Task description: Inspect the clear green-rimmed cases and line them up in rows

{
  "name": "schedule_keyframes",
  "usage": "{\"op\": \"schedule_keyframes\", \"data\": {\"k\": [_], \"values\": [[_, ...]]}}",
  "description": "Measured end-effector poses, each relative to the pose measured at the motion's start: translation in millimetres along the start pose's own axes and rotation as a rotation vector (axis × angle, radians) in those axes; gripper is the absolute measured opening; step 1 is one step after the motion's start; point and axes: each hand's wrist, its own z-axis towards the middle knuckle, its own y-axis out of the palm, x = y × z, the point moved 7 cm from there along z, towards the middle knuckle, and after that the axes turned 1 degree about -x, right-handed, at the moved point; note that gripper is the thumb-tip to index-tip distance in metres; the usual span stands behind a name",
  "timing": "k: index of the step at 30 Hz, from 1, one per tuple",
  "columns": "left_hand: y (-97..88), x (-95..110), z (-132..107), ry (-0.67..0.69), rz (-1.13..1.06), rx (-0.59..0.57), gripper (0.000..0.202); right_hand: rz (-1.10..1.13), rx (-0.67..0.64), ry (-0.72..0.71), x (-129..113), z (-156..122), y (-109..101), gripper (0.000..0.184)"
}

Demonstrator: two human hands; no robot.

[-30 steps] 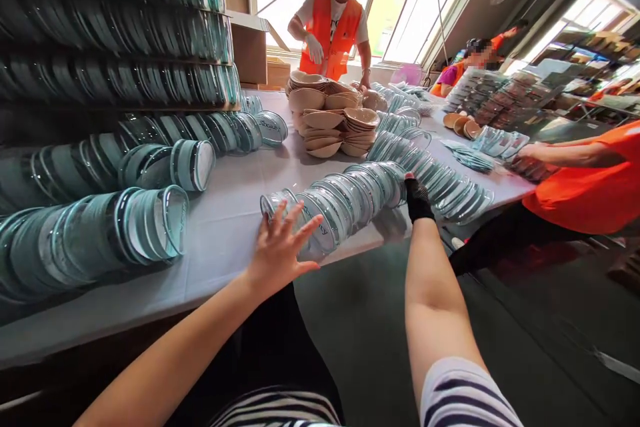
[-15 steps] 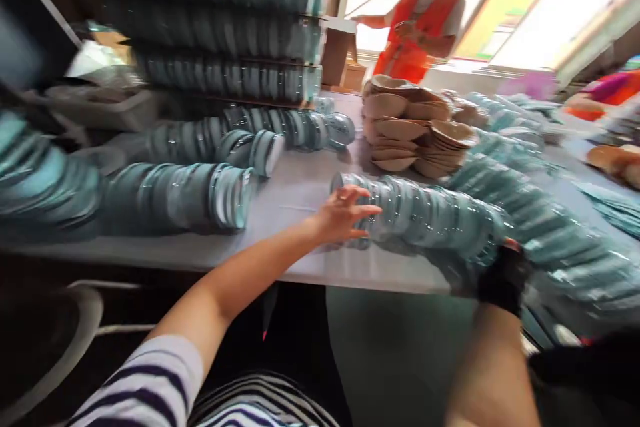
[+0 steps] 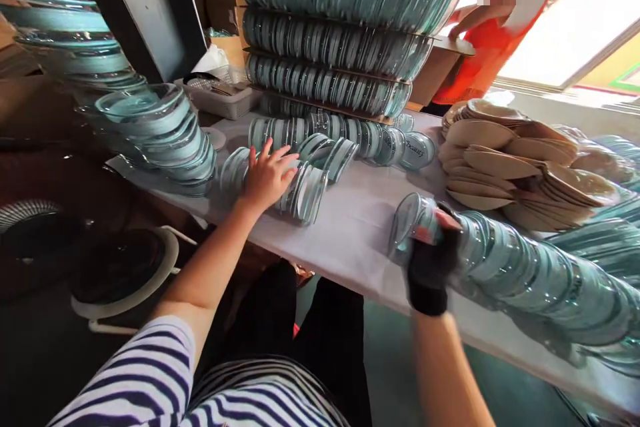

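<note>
My left hand lies with fingers spread on top of a lying row of clear teal-tinted plastic lids on the white table. My right hand, in a black fingerless glove, grips the near end of a second long row of the same lids that runs off to the right along the table's front edge. The foremost lid of that row stands upright against my fingers.
Tiers of lid rows rise on cardboard sheets at the back. A leaning stack of lids stands at the left. Beige shallow bowls are piled at right. A person in an orange vest stands behind. A fan sits on the floor.
The view has swung left. My left hand left the near row's end and moved left onto another row. My right hand slid from the row's far end to its near end.
</note>
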Motion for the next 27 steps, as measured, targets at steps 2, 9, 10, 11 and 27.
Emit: {"op": "schedule_keyframes", "data": {"k": [2,9,10,11,27], "values": [[-3.4,-18.1,7.2,-0.018,-0.027,-0.039,0.034,0.045,-0.011,-0.021,-24.4,5.0,58.0,0.045],[4.3,-28.4,3.2,-0.015,-0.082,-0.066,0.032,0.127,-0.113,0.154,-24.6,21.6,174.5,0.038],[2.9,-29.6,3.7,-0.023,-0.092,-0.066,0.032,0.096,-0.097,0.214,-14.4,21.2,165.9,0.038],[0.5,-29.8,3.6,-0.031,-0.102,-0.062,0.032,0.051,-0.076,0.278,-3.8,20.2,152.6,0.038],[68.9,55.9,-113.1,-0.530,-1.152,0.170,0.106,0.068,-0.212,0.169,-87.0,-37.6,5.8,0.024]]}}
